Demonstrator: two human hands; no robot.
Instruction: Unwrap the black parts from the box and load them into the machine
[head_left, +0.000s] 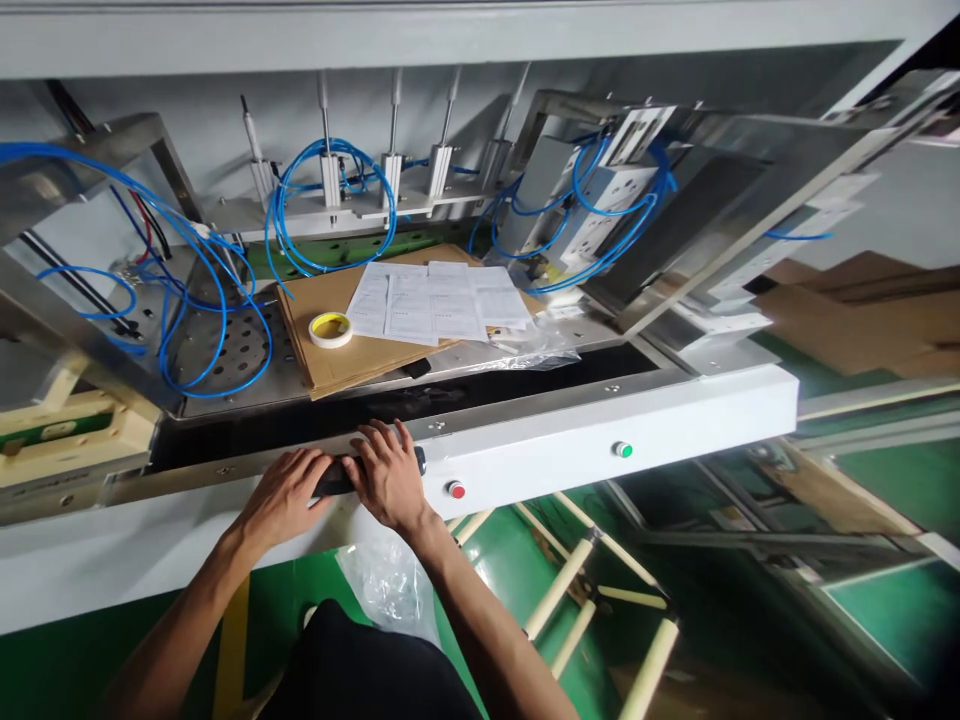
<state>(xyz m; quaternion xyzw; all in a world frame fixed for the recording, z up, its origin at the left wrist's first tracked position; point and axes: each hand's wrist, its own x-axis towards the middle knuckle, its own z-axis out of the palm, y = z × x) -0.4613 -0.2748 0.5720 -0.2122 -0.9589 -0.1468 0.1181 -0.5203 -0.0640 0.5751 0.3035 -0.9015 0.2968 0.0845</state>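
Observation:
My left hand [281, 500] and my right hand [391, 475] are side by side at the front edge of a machine. Both are closed around a black bar-shaped piece [335, 478], whose middle shows between them and whose right end shows past my right fingers. My hands cover the rest of it, so its exact kind cannot be told. The red button [457, 490] on the white front panel [540, 455] is just right of my right hand. A clear plastic bag [394, 580] hangs below my hands.
Behind lie a cardboard sheet [322, 365], printed papers [435, 305] and a tape roll [330, 330]. Blue air hoses [225, 330] loop around cylinders [330, 180]. A green button [623, 450] is farther right. A cream tube frame [562, 590] stands on the green floor.

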